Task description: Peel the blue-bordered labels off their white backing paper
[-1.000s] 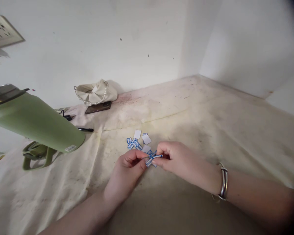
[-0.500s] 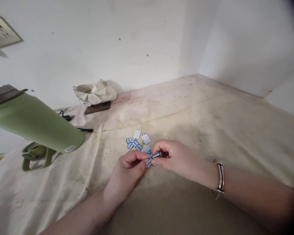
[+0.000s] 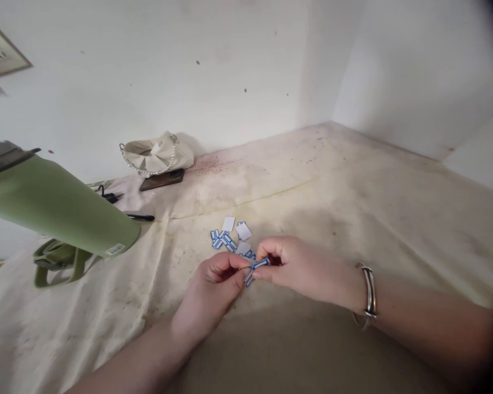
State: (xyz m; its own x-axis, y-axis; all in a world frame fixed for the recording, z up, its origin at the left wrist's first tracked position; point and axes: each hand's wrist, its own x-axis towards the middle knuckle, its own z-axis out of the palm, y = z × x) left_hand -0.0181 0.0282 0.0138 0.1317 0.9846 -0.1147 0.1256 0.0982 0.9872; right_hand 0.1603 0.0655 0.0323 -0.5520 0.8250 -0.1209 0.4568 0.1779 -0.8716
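Observation:
Small paper labels with blue borders [image 3: 259, 264] are pinched between my two hands, just above the cloth. My left hand [image 3: 216, 282] grips their left end with thumb and forefinger. From the other side, the thumb and fingertips of my right hand [image 3: 285, 261] close on them; a silver bangle [image 3: 368, 295] circles that wrist. Just beyond my fingers lies a loose pile of similar blue-edged labels [image 3: 223, 239], several showing blue frames. Plain white backs show on others, such as a white label [image 3: 244, 231]. My fingers partly cover the nearest ones.
A large green tumbler [image 3: 66, 202] stands at the left, with a green strap [image 3: 61, 265] by its base. Behind it are a black pen [image 3: 142, 217], a phone [image 3: 162, 179] and a cream bag with a pearl chain [image 3: 158, 153]. A wrinkled, stained cloth [image 3: 353, 213] meets white walls.
The labels between my fingers have turned slightly, and less of them shows. Both hands stay in nearly the same place; the whole view has shifted a little.

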